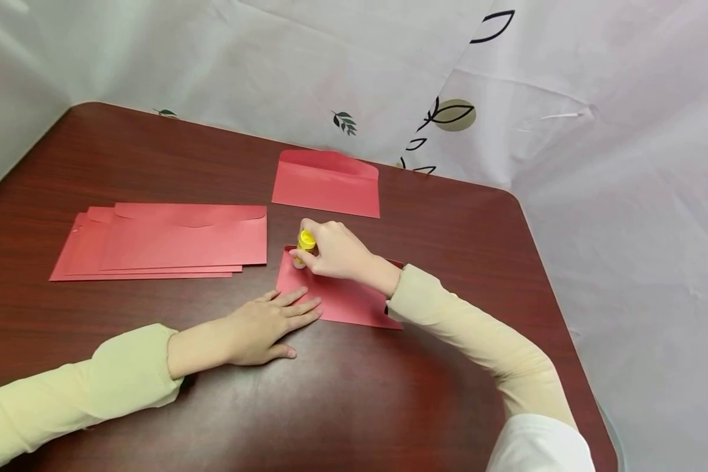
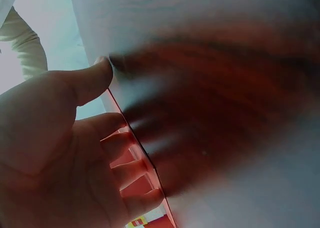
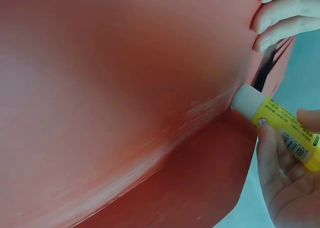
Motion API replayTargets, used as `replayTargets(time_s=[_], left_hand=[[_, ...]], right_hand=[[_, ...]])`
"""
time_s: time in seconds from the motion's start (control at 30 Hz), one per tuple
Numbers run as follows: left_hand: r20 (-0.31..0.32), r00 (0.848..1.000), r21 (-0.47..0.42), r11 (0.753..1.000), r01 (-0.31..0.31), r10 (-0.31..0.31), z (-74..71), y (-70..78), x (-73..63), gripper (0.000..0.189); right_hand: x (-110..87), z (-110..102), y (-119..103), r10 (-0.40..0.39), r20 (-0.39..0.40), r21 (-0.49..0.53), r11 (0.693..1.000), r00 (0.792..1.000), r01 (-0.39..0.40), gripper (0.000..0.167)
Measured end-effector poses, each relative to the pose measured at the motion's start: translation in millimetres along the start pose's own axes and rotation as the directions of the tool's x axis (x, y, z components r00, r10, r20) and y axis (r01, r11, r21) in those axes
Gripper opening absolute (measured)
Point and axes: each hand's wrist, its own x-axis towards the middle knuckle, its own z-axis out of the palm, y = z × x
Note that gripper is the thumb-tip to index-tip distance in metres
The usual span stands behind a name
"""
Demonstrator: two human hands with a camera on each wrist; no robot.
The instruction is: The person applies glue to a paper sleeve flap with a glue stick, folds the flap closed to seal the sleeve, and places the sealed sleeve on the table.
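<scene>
A red envelope (image 1: pixel 354 303) lies on the table. My right hand (image 1: pixel 339 251) grips a yellow glue stick (image 1: pixel 307 240) over the envelope's far left corner. In the right wrist view, the white end of the glue stick (image 3: pixel 287 130) touches the red paper (image 3: pixel 125 88), and whitish streaks run along the paper's edge beside the darker flap. My left hand (image 1: pixel 259 331) lies palm down with its fingers spread, the fingertips resting on the envelope's near left part. Seen from the left wrist, the thumb and fingers of the left hand (image 2: pixel 65 133) are nearly straight.
Several red envelopes (image 1: pixel 183 239) overlap in a pile at the left of the dark wooden table (image 1: pixel 460 229). Another red envelope (image 1: pixel 327 187), flap raised, lies near the back edge. Pale patterned sheeting (image 1: pixel 625 196) hangs behind and to the right.
</scene>
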Motion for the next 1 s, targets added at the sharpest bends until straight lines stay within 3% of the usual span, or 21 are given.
replayTargets(time_s=[0.6,1.0], left_hand=[[0.019,1.000,-0.051,0.999,0.011,-0.010,-3.3,1.5,0.7,0.074],[0.019,1.000,-0.062,0.998,0.023,-0.022,-4.3,2.2,0.1,0.076]], right_hand=[[10.0,4.9,-6.9,-0.035,0.004,0.000,0.999,0.999,0.035,0.024],[12.6,-7.5,-9.9,-0.035,0.161,-0.013,0.999,0.986,0.038,0.026]])
